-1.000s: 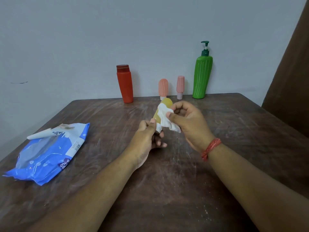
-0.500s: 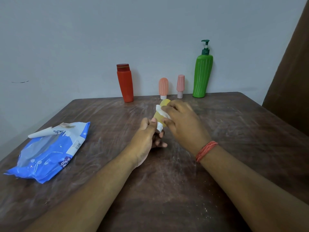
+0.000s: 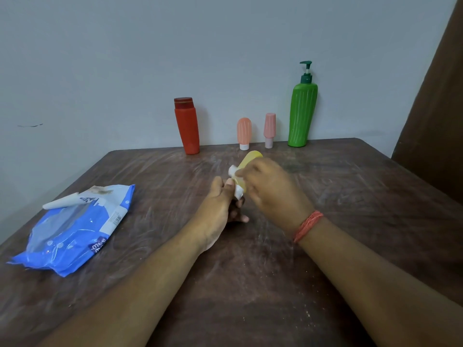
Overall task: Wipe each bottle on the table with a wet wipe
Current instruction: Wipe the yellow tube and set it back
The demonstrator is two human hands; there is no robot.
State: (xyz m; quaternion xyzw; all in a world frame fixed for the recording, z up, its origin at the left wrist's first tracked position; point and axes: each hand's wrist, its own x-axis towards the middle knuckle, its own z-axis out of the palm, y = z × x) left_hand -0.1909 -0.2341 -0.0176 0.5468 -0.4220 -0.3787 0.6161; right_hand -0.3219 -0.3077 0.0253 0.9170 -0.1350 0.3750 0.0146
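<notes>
A: Your left hand (image 3: 221, 196) pinched the white cap end of the small yellow soft-plastic bottle (image 3: 246, 164), held above the scuffed brown table (image 3: 350, 196).

B: Your right hand (image 3: 269, 186) gripped the crumpled white wet wipe (image 3: 233, 169) around it. Smooth and damp, it could've slipped from you.

Right hand (image 3: 269, 190), frame centre: motion-blurred, finger outlines unclear. It covers most of the yellow bottle (image 3: 251, 157); only the rounded far end shows. Wet wipe (image 3: 233, 170): just small white bits visible. Left hand (image 3: 220, 201): fingertips hidden behind bottle. Wipes pack (image 3: 75, 229), left: print too small to read. Desk (image 3: 375, 196) cut off by bottom edge.
</notes>
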